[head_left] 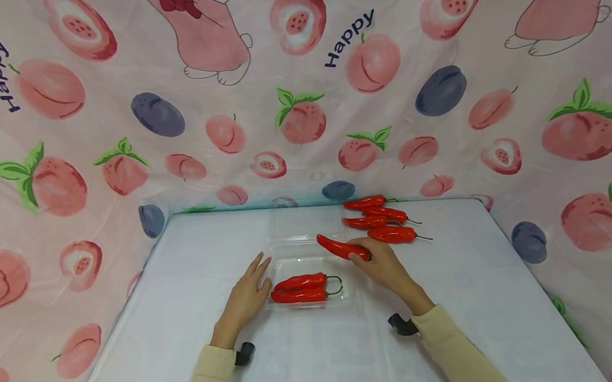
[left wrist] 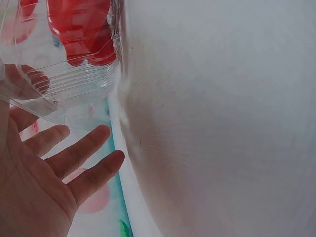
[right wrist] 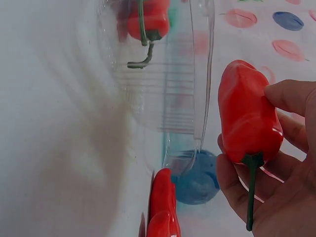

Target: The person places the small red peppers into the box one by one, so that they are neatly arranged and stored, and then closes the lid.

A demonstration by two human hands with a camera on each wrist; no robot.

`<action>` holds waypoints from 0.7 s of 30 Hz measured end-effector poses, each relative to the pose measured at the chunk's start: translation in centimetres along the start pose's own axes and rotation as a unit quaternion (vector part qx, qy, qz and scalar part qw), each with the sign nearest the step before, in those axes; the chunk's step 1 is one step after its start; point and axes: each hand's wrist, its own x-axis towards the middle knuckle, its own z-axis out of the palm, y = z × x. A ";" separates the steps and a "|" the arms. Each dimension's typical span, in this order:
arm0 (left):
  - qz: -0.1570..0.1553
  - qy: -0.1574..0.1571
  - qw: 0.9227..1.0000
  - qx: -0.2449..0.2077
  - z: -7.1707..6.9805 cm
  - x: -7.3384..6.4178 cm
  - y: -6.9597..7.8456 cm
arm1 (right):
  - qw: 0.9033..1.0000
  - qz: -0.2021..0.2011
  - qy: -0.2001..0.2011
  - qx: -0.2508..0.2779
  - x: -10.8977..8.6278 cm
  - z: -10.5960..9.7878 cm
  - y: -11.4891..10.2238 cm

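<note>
My right hand (head_left: 379, 262) pinches a red chili pepper (head_left: 340, 248) by its stem half, its tip pointing left over the clear plastic container (head_left: 310, 264). The right wrist view shows thumb and fingers around the held pepper (right wrist: 249, 113), with its green stem hanging free. Two red peppers (head_left: 299, 295) lie side by side in the front of the container, stems to the right. At the container's left side is my left hand (head_left: 246, 295), fingers spread and relaxed. In the left wrist view the left hand (left wrist: 54, 173) has its fingers extended beside the clear wall (left wrist: 79, 81).
Several more red peppers (head_left: 391, 234) lie at the back right of the white table (head_left: 185, 266). The container's clear lid (head_left: 307, 222) is folded back toward the rear edge. A fruit-printed cloth (head_left: 261, 130) hangs behind the table and along its sides.
</note>
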 end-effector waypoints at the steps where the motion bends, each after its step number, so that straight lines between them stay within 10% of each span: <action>1: 0.000 0.001 1.000 0.000 0.0 0.0 0.0 | 1.000 -0.001 -0.001 0.000 0.0 0.1 -0.1; 21: -0.001 -0.004 1.000 -0.002 0.0 0.1 -0.2 | 0.999 -0.015 -0.041 0.002 0.5 1.9 -1.4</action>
